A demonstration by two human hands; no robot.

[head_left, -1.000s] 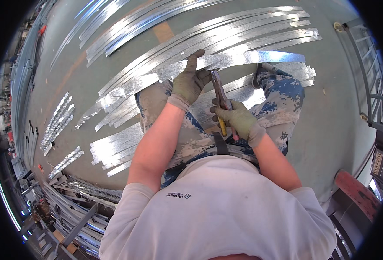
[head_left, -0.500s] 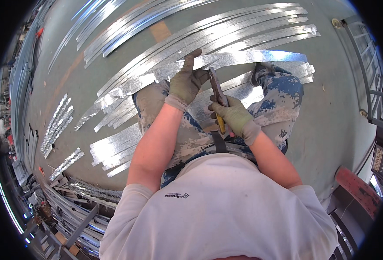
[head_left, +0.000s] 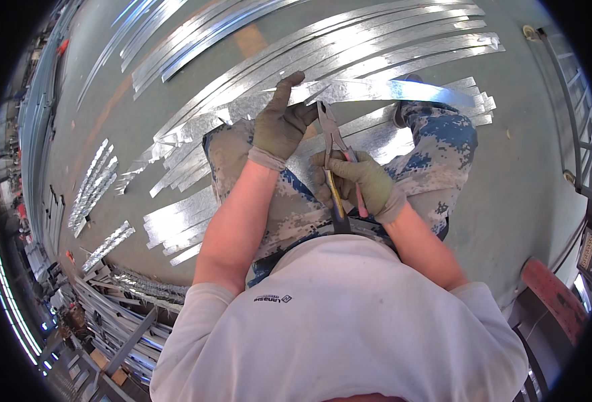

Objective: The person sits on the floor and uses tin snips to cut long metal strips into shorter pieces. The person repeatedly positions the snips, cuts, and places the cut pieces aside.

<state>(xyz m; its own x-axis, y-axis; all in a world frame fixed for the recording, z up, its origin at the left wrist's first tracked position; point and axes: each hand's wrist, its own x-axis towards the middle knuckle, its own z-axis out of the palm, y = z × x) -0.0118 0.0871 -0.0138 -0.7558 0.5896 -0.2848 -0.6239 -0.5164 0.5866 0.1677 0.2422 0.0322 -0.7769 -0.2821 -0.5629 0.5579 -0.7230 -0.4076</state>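
Observation:
A long, shiny metal strip [head_left: 369,89] lies across my knees, bending down toward both ends. My left hand [head_left: 279,127], in a greenish work glove, holds it near the middle. The thumb reaches over the strip; the fingers curl at its near edge, partly hidden. In my gloved right hand [head_left: 359,182] is a pair of pliers [head_left: 327,122] with one yellow and one pinkish-red handle. Their jaws point away from me, close to the strip's near edge beside my left fingertips. I cannot tell whether the jaws touch the metal.
Several flat strips [head_left: 349,50] lie in rows on the green floor beyond my knees. More strips [head_left: 182,221] lie by my left leg, near crinkled metal pieces [head_left: 95,184]. A wheeled metal frame [head_left: 570,114] stands right, above a red cylinder [head_left: 554,291].
The pliers' handles have spread apart and their jaws have shifted slightly left, toward my left fingers. My left hand has moved a little left, keeping the strip.

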